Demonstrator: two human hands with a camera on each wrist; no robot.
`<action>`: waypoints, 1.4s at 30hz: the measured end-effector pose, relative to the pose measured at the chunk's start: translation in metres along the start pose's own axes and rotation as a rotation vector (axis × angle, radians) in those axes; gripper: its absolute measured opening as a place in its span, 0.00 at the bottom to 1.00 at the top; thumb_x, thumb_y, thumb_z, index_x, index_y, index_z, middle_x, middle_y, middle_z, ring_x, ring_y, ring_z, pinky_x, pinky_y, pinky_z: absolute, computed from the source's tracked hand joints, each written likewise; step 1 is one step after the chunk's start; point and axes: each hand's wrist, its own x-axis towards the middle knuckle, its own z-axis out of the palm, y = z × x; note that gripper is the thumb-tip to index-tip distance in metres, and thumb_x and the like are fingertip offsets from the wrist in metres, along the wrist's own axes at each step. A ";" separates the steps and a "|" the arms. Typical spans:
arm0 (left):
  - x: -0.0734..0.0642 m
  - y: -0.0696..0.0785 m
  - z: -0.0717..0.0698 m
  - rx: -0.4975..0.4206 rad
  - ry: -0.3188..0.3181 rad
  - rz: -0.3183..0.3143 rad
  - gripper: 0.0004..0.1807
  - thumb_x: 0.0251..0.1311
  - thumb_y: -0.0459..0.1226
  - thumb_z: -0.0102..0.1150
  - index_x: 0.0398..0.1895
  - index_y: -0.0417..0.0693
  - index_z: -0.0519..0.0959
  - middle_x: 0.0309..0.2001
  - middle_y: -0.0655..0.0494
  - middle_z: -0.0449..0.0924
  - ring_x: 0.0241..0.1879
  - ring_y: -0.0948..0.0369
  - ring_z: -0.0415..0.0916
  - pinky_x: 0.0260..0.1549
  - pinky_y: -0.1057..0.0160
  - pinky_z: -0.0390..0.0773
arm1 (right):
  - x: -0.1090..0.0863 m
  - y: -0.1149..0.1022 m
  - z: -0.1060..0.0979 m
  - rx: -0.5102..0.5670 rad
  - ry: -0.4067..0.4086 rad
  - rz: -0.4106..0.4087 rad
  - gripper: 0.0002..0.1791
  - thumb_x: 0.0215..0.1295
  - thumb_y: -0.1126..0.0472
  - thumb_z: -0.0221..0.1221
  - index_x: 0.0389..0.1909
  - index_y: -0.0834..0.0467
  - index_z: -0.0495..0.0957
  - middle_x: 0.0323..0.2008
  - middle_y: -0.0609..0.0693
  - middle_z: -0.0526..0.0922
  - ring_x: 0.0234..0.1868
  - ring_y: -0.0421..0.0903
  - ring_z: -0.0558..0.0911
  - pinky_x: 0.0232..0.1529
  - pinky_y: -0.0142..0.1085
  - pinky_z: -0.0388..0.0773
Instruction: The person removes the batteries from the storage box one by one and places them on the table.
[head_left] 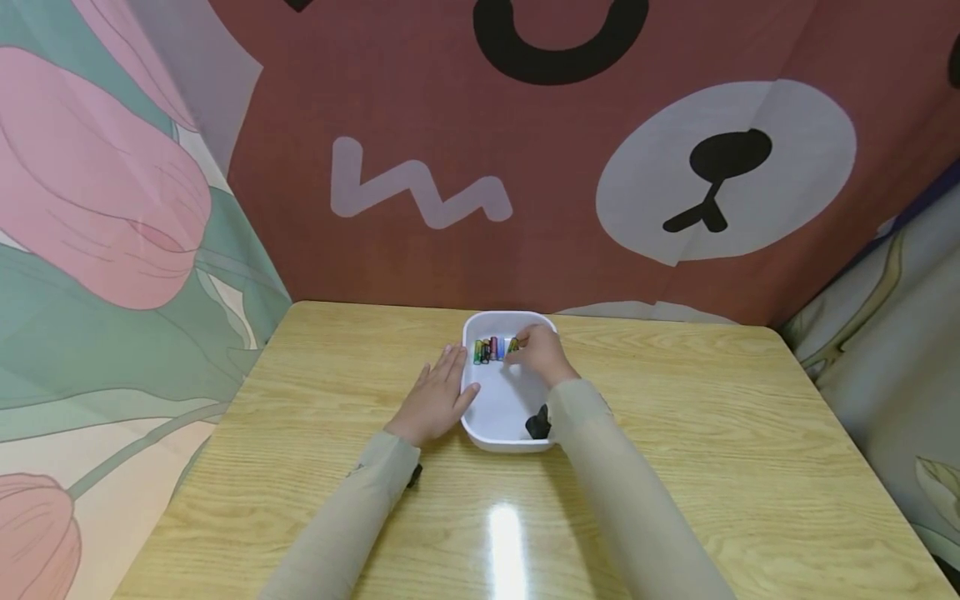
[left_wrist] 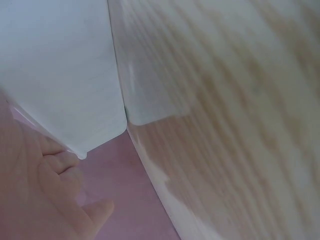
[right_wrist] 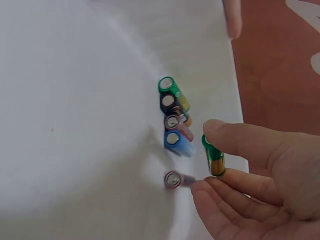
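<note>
A white plastic tub point(head_left: 510, 447) stands on the table, with several batteries point(right_wrist: 175, 94) lined up side by side near its far wall, green, black, dark red and blue. Slightly apart from the row lies a reddish battery point(right_wrist: 177, 180). My right hand point(head_left: 546, 354) is inside the tub and pinches a green and gold battery point(right_wrist: 215, 159) between thumb and fingers, beside the blue one. Along the tub's left rim rests my left hand point(head_left: 433, 396), its fingers straight and its thumb over the edge. In the left wrist view, that hand point(left_wrist: 45, 185) lies against the tub's outer wall point(left_wrist: 65, 75).
The wooden table point(head_left: 712, 467) extends on both sides of the tub. Behind it hangs a brown cloth with a bear print point(head_left: 420, 267), and a floral cloth point(head_left: 97, 333) hangs at the left. A small black device point(head_left: 537, 423) shows at the right cuff.
</note>
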 end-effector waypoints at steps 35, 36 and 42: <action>0.003 -0.004 0.006 0.002 -0.015 -0.028 0.39 0.80 0.55 0.33 0.82 0.42 0.41 0.82 0.49 0.38 0.81 0.54 0.32 0.76 0.42 0.43 | -0.027 -0.013 -0.027 0.211 -0.032 0.013 0.29 0.58 0.57 0.74 0.59 0.63 0.80 0.50 0.57 0.85 0.50 0.52 0.84 0.52 0.43 0.83; 0.003 -0.004 0.006 0.002 -0.015 -0.029 0.40 0.80 0.55 0.33 0.82 0.42 0.40 0.82 0.49 0.37 0.81 0.54 0.31 0.76 0.42 0.43 | -0.028 -0.012 -0.028 0.212 -0.029 0.007 0.29 0.58 0.57 0.74 0.59 0.63 0.80 0.50 0.57 0.85 0.50 0.52 0.84 0.52 0.43 0.83; 0.003 -0.004 0.006 0.002 -0.015 -0.025 0.40 0.80 0.55 0.33 0.82 0.42 0.40 0.82 0.50 0.36 0.81 0.55 0.31 0.76 0.42 0.43 | -0.036 -0.008 -0.033 0.209 -0.019 -0.032 0.28 0.58 0.59 0.73 0.59 0.64 0.80 0.50 0.58 0.85 0.52 0.53 0.84 0.55 0.44 0.82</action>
